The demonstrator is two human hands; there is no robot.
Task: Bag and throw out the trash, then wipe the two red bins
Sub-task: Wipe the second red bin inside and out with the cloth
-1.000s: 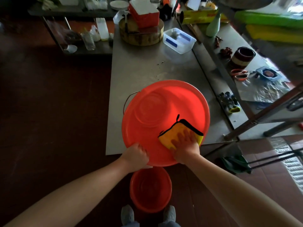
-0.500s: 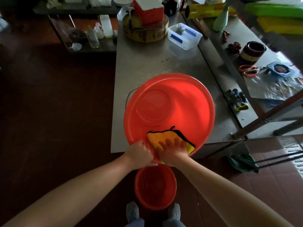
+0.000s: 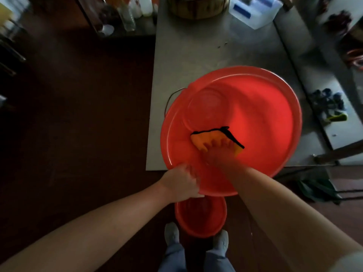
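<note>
Dim kitchen, with a steel table ahead. On it a big red bin overhangs the near edge, its open mouth facing me. My left grip curls over the rim at 7 o'clock, as before. My right grip, fingers spread flat, presses a yellow cloth on the inside. Half a second ago the cloth was at the near rim and it is now closer to the centre, so I judge wiping is under way. A small red bin stands on the floor at 6 o'clock.

Dim, motion-blurred; dark floor, wide-angle edge distortion.
</note>
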